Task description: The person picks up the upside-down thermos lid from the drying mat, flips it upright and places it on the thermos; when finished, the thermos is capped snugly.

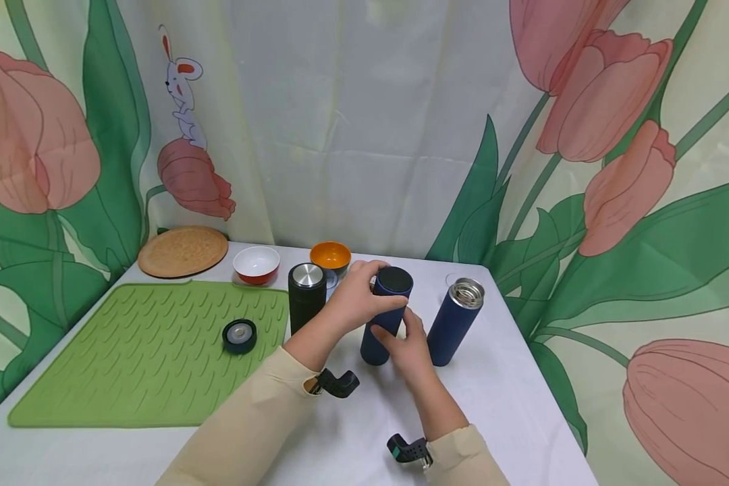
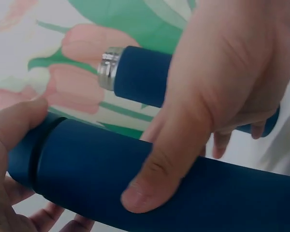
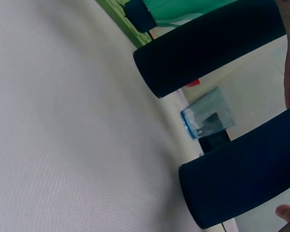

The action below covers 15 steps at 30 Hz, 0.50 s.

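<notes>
on the white table, centre frame, we tilt a blue flask rightward: left hand grips its cap, right hand clasps its body.

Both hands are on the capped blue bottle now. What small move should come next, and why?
Probably twist the cap while holding the body steady. The left hand grips the top of the capped blue bottle and the right hand holds its body. The bottle stands tilted on the table, so the grip looks set for turning.
</notes>
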### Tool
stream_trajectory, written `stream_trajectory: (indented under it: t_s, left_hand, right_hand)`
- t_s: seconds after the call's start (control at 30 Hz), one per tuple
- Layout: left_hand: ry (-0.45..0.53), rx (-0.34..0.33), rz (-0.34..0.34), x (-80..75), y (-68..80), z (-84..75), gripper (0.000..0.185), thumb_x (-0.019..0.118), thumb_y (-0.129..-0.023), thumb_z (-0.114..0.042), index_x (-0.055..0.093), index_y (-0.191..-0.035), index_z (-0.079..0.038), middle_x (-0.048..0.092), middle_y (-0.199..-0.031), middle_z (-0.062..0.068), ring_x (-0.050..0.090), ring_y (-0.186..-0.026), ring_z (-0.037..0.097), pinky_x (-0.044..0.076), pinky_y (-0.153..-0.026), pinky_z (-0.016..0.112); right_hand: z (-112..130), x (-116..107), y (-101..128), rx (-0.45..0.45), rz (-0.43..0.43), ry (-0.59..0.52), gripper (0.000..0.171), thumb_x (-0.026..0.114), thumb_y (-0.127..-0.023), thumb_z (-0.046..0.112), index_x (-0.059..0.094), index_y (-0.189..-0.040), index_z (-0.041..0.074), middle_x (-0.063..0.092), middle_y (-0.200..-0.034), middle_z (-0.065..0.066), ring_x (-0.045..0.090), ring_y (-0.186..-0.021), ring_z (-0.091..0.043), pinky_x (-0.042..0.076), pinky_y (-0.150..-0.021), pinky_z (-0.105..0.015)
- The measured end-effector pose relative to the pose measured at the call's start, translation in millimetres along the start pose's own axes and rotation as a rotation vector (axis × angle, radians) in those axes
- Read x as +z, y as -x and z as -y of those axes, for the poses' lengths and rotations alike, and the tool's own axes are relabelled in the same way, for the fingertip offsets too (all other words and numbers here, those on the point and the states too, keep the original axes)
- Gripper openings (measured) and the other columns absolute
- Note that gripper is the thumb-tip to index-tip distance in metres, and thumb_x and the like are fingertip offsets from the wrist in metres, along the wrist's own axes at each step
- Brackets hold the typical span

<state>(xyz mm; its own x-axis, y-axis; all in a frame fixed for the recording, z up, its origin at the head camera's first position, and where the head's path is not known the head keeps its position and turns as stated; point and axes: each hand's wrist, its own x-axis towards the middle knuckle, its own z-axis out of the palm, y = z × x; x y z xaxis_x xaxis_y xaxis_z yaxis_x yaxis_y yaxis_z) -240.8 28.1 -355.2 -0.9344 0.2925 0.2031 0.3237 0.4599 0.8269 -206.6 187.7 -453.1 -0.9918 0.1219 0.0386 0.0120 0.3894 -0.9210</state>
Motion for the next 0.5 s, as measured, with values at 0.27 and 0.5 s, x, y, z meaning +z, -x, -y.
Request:
stream_trajectory:
  t_s: [0.27, 0.5]
  left_hand:
    - [0.054, 0.004, 0.034, -1.3, -2.8, 9.1, 0.077, 0.084, -0.088, -0.049, 0.056, -0.153, -0.019, 0.052, -0.148, 0.012, 0.064, -0.111, 0.026, 0.061, -0.091, 0.042]
    - [0.045, -0.081, -0.140, 16.8, 4.1, -5.0, 0.090, 0.090, -0.077, -0.059, 0.048, -0.143, -0.015, 0.054, -0.138, 0.008, 0.061, -0.116, 0.025, 0.060, -0.095, 0.043]
  right_hand:
    - [-1, 2, -2, -0.008, 0.001, 0.011, 0.084, 0.082, -0.089, 0.056, 0.043, -0.161, 0.035, 0.032, -0.172, -0.011, 0.024, -0.163, -0.036, 0.022, -0.128, -0.070]
    - [-1, 1, -3, -0.004, -0.011, 0.034, 0.077, 0.081, -0.091, 0.049, 0.045, -0.159, 0.035, 0.035, -0.171, -0.012, 0.025, -0.163, -0.036, 0.021, -0.128, -0.070]
